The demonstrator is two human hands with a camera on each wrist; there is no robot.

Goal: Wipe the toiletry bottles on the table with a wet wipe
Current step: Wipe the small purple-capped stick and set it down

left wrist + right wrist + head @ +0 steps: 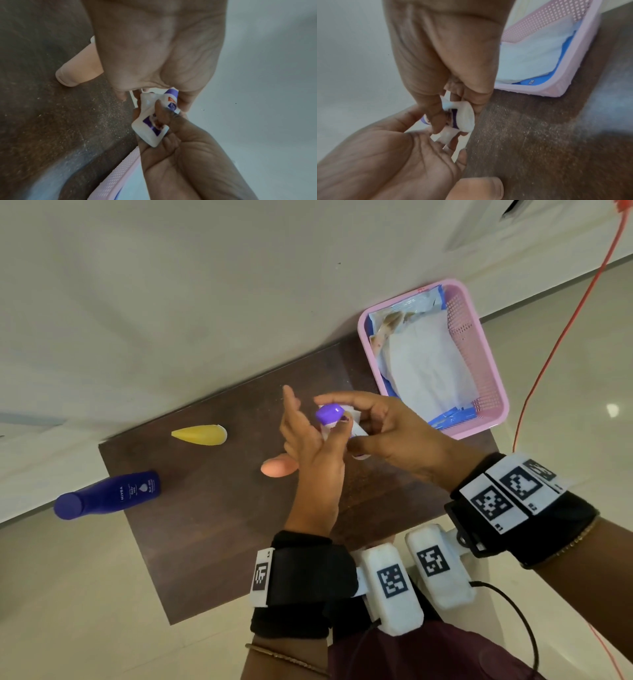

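Over the dark wooden table (222, 525), my right hand (387, 429) grips a small white bottle with a purple cap (329, 414), its thumb lying across the label (149, 134). My left hand (308, 440) meets the bottle from the left. It holds a white wet wipe (444, 136) against the cap end, thumb on the bottle and one finger pointing up. Part of the wipe is hidden between the hands. A yellow bottle (200, 434), a peach bottle (279, 465) and a dark blue Nivea bottle (109, 494) lie on the table.
A pink mesh basket (363, 337) with a blue wipes pack and a loose white sheet sits at the table's far right corner. The blue bottle overhangs the left edge. A red cable (548, 354) hangs at the right. A pale wall runs behind the table.
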